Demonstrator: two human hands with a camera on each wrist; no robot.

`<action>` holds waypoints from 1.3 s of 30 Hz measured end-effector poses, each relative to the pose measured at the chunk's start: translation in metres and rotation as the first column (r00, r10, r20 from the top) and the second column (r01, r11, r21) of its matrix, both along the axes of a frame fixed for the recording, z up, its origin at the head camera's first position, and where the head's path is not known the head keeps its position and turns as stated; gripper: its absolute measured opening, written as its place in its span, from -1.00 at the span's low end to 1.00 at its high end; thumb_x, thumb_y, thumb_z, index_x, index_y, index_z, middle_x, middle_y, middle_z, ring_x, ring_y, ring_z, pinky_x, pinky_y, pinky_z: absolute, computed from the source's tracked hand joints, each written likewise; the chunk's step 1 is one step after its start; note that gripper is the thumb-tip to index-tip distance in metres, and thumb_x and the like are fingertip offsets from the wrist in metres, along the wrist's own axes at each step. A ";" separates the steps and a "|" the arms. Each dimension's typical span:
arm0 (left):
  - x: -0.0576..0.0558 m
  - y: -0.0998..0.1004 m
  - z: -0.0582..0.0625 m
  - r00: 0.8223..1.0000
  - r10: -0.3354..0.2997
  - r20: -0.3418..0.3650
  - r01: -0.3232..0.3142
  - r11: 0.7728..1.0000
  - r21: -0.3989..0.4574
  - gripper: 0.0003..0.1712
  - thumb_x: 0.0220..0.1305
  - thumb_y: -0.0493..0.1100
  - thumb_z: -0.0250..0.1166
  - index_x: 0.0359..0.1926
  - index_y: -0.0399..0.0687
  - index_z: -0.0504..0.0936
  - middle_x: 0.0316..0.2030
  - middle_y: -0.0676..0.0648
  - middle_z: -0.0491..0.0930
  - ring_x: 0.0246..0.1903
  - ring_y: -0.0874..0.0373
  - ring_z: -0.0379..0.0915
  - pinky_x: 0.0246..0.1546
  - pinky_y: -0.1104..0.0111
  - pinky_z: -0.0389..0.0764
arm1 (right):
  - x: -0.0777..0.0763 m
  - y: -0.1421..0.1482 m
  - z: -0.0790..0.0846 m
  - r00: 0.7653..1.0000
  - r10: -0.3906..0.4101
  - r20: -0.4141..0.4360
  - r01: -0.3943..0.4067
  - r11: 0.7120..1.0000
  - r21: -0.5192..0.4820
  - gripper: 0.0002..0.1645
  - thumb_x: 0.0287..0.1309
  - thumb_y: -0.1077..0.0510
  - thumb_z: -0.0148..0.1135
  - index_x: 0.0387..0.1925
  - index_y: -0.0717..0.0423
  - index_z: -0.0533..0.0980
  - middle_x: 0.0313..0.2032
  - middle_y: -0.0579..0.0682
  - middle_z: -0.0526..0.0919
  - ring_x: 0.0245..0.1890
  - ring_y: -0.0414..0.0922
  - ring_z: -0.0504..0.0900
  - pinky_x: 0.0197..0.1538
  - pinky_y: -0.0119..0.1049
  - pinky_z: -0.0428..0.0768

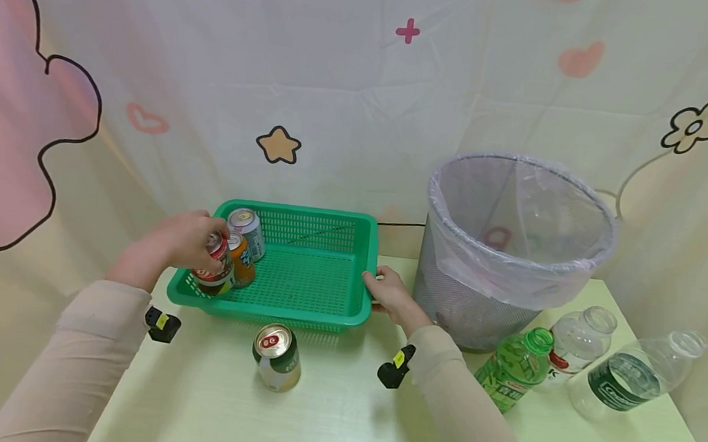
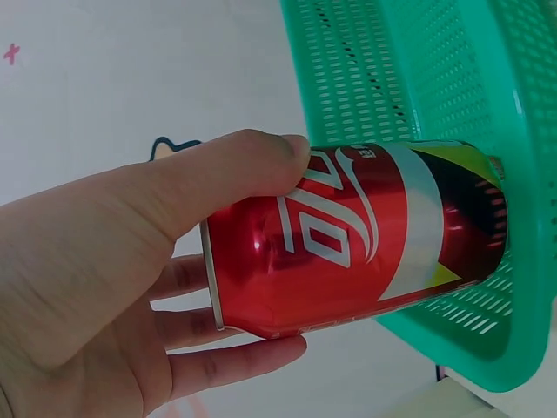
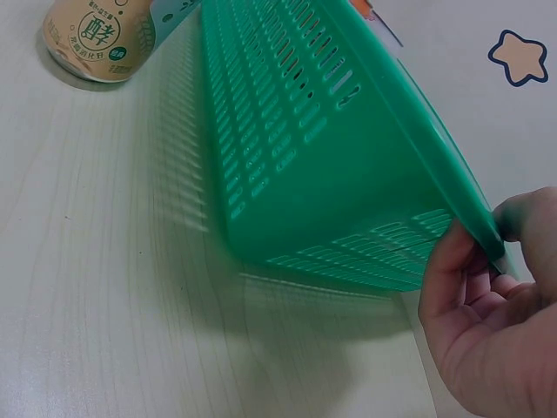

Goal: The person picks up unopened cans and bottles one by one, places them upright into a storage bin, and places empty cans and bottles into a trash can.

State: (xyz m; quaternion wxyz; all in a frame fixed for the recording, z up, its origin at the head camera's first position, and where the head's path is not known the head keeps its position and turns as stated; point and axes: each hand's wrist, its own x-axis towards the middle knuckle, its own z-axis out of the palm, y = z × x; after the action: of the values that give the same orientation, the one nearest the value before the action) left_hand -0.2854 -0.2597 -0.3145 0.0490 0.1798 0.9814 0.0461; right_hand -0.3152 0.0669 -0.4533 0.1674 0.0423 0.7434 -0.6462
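Observation:
A red soda can (image 2: 348, 235) is gripped from above by my left hand (image 1: 195, 240), thumb on one side and fingers on the other. It stands at the left front inside the green plastic basket (image 1: 303, 314). Beside it in the basket are an orange can (image 1: 243, 262) and a silver can (image 1: 247, 230). My right hand (image 1: 392, 292) pinches the basket's right rim, with the thumb over the edge and fingers curled beneath, as the right wrist view shows. In front of the basket a green and beige can (image 1: 277, 361) stands upright on the table.
A mesh bin (image 1: 478, 304) lined with a translucent bag stands at the back right. Near it are a green bottle (image 1: 513, 369), a clear bottle with a red label (image 1: 582, 336) and one with a dark label (image 1: 625, 381). A printed curtain (image 1: 338, 109) hangs behind the table.

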 end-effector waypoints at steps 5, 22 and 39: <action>-0.001 -0.001 -0.010 1.000 0.005 0.023 -0.006 1.000 0.021 -0.46 -0.19 -0.08 0.37 -0.10 -0.13 0.46 -0.24 -0.19 0.40 -0.31 -0.01 0.35 -0.43 0.25 0.50 | 0.001 0.000 0.000 1.000 0.000 -0.003 0.000 1.000 0.005 -0.68 0.22 0.07 -0.11 -0.10 0.20 0.25 -0.10 0.29 0.41 -0.16 0.15 0.51 -0.33 -0.21 0.58; -0.004 -0.008 -0.030 0.999 0.032 0.039 -0.033 0.999 0.017 -0.44 -0.17 -0.06 0.37 -0.07 -0.10 0.47 -0.22 -0.20 0.37 -0.30 -0.02 0.34 -0.44 0.25 0.50 | 0.001 0.000 -0.001 1.000 0.005 0.001 -0.005 1.000 0.010 -0.67 0.22 0.06 -0.11 -0.09 0.20 0.24 -0.09 0.30 0.40 -0.15 0.15 0.50 -0.31 -0.20 0.57; -0.004 -0.014 -0.047 0.999 0.040 0.021 -0.040 0.999 0.008 -0.44 -0.21 -0.04 0.39 -0.11 -0.12 0.49 -0.28 -0.18 0.42 -0.33 -0.02 0.35 -0.42 0.23 0.51 | -0.001 0.001 -0.002 1.000 0.008 -0.001 -0.008 1.000 0.011 -0.69 0.22 0.07 -0.11 -0.10 0.20 0.25 -0.08 0.31 0.39 -0.14 0.16 0.50 -0.29 -0.17 0.57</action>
State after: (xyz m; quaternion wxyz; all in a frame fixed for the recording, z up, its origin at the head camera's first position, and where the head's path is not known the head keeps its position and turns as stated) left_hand -0.2892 -0.2736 -0.3615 0.0577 0.1600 0.9840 0.0528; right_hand -0.3159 0.0675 -0.4552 0.1696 0.0399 0.7470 -0.6416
